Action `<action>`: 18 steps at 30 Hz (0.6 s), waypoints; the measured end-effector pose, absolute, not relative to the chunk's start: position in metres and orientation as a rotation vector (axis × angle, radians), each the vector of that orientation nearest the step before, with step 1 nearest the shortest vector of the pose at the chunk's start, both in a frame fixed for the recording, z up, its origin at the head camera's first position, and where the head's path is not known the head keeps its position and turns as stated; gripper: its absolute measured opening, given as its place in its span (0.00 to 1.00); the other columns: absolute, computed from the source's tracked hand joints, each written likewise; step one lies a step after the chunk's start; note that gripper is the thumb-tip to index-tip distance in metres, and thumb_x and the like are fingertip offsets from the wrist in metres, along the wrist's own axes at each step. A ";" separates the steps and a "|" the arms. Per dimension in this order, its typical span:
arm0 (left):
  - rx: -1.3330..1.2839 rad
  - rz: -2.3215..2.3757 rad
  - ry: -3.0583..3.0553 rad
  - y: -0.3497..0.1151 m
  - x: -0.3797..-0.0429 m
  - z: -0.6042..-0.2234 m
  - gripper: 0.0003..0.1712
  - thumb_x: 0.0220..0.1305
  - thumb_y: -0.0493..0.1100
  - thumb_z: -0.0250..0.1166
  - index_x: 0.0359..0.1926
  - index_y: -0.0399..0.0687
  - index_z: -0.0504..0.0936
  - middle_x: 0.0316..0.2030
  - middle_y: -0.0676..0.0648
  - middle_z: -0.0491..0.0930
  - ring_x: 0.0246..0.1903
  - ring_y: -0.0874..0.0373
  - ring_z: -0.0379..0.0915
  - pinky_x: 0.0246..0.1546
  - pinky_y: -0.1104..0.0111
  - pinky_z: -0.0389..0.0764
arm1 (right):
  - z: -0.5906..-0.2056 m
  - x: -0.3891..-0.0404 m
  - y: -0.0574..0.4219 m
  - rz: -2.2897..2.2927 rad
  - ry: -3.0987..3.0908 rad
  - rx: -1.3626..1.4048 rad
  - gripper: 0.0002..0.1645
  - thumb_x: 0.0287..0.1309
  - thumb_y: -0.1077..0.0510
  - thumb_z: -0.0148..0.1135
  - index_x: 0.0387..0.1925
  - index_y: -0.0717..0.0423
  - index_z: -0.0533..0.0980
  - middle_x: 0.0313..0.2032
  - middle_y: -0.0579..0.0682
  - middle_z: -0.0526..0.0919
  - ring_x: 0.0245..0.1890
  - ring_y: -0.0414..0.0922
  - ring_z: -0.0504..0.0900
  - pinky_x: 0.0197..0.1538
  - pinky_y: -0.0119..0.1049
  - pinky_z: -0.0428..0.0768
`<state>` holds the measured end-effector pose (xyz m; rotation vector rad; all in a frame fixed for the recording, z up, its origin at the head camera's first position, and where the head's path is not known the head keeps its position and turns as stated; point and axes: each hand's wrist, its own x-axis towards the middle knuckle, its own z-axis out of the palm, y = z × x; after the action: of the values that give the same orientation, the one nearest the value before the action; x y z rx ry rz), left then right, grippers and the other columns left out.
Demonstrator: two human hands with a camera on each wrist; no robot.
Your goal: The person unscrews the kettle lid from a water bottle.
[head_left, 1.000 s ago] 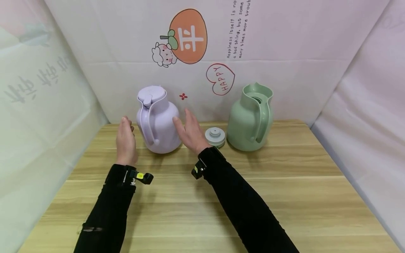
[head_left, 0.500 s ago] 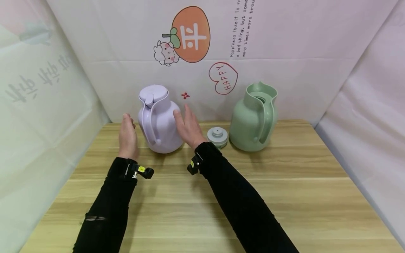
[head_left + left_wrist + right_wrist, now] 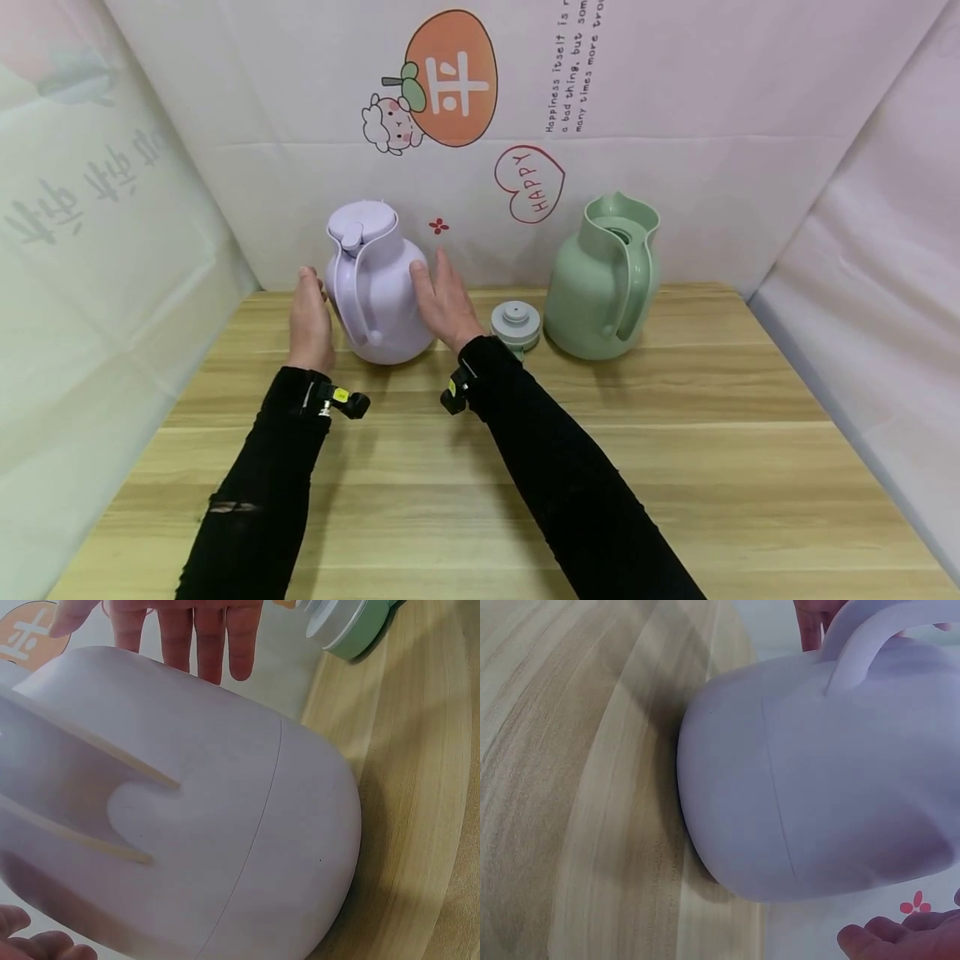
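Note:
A lilac thermos jug (image 3: 393,300) with its lid on stands upright at the back of the table, handle facing me. My left hand (image 3: 310,325) is upright at the jug's left side, fingers extended. On the other side, my right hand (image 3: 447,307) has straight, spread fingers and its thumb overlaps the jug's body in the head view. Both hands frame the jug (image 3: 225,795) in the left wrist view, with the right hand (image 3: 191,634) beyond it. Slightly bent fingertips of the right hand (image 3: 911,937) show beside the jug in the right wrist view.
A green thermos jug (image 3: 596,292) without a lid in its mouth stands to the right. Between the jugs sits a grey-and-green stopper (image 3: 515,325), close to my right wrist. White printed cloth (image 3: 675,100) rises behind the wooden table (image 3: 637,467) and along its sides.
My left hand has moved right, closer to the lilac jug. My right hand has shifted slightly toward the jug's side. Both jugs and the stopper stay in place; the head view shifts a little.

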<state>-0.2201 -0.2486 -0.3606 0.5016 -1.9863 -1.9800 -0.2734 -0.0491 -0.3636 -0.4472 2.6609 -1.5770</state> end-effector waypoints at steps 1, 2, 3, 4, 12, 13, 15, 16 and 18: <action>0.501 -1.979 -1.980 -0.248 -0.221 -0.360 0.40 0.76 0.76 0.36 0.65 0.53 0.71 0.80 0.51 0.55 0.79 0.56 0.48 0.80 0.58 0.46 | -0.364 -0.273 -0.049 -1.579 2.653 -0.451 0.53 0.75 0.25 0.29 0.84 0.54 0.42 0.83 0.56 0.50 0.82 0.53 0.51 0.81 0.50 0.53; 0.505 -1.979 -1.973 -0.247 -0.222 -0.360 0.37 0.76 0.76 0.36 0.58 0.53 0.72 0.79 0.52 0.56 0.79 0.58 0.48 0.80 0.59 0.47 | -0.365 -0.274 -0.049 -1.580 2.643 -0.455 0.52 0.75 0.25 0.29 0.84 0.54 0.42 0.83 0.56 0.49 0.82 0.52 0.50 0.81 0.50 0.52; 0.507 -1.979 -1.968 -0.247 -0.223 -0.360 0.35 0.76 0.75 0.37 0.50 0.52 0.71 0.77 0.52 0.59 0.78 0.59 0.50 0.80 0.60 0.49 | -0.365 -0.273 -0.049 -1.581 2.634 -0.461 0.52 0.76 0.25 0.30 0.84 0.54 0.41 0.83 0.55 0.48 0.83 0.52 0.50 0.82 0.49 0.51; 0.515 -1.981 -1.965 -0.246 -0.223 -0.360 0.33 0.76 0.75 0.37 0.46 0.53 0.69 0.75 0.53 0.61 0.77 0.60 0.51 0.79 0.61 0.49 | -0.365 -0.274 -0.050 -1.585 2.625 -0.469 0.52 0.76 0.26 0.30 0.84 0.55 0.41 0.83 0.55 0.48 0.83 0.52 0.49 0.82 0.49 0.51; 0.585 -1.975 -2.030 -0.241 -0.223 -0.359 0.40 0.72 0.80 0.35 0.58 0.58 0.74 0.75 0.55 0.63 0.76 0.62 0.52 0.78 0.61 0.52 | -0.369 -0.275 -0.052 -1.601 2.594 -0.545 0.49 0.78 0.30 0.32 0.84 0.55 0.41 0.83 0.56 0.48 0.83 0.50 0.49 0.82 0.45 0.50; 0.584 -1.964 -2.040 -0.241 -0.223 -0.359 0.41 0.72 0.80 0.35 0.60 0.58 0.74 0.75 0.54 0.63 0.76 0.61 0.53 0.79 0.60 0.52 | -0.370 -0.276 -0.053 -1.616 2.589 -0.560 0.48 0.79 0.31 0.33 0.84 0.55 0.43 0.82 0.56 0.51 0.82 0.50 0.52 0.81 0.46 0.52; 0.574 -1.948 -2.055 -0.241 -0.223 -0.359 0.42 0.72 0.80 0.34 0.63 0.57 0.73 0.76 0.54 0.63 0.77 0.61 0.52 0.79 0.60 0.52 | -0.370 -0.277 -0.054 -1.642 2.575 -0.592 0.44 0.79 0.32 0.34 0.82 0.54 0.49 0.79 0.57 0.59 0.79 0.51 0.60 0.80 0.47 0.59; 0.567 -1.940 -2.059 -0.241 -0.223 -0.359 0.42 0.72 0.80 0.34 0.62 0.57 0.73 0.75 0.53 0.63 0.76 0.60 0.53 0.79 0.60 0.53 | -0.371 -0.277 -0.055 -1.656 2.569 -0.609 0.42 0.80 0.33 0.34 0.81 0.54 0.51 0.77 0.57 0.63 0.77 0.51 0.63 0.78 0.47 0.62; 0.558 -1.933 -2.060 -0.240 -0.223 -0.359 0.39 0.73 0.79 0.34 0.58 0.58 0.73 0.73 0.52 0.65 0.74 0.59 0.56 0.78 0.59 0.55 | -0.371 -0.278 -0.055 -1.673 2.563 -0.634 0.39 0.80 0.34 0.35 0.78 0.54 0.55 0.72 0.57 0.68 0.73 0.51 0.69 0.76 0.49 0.66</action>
<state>-0.2231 -0.2403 -0.3588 0.5585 -2.0597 -1.9331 -0.2783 -0.0555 -0.3708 -0.6343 2.5633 -1.6726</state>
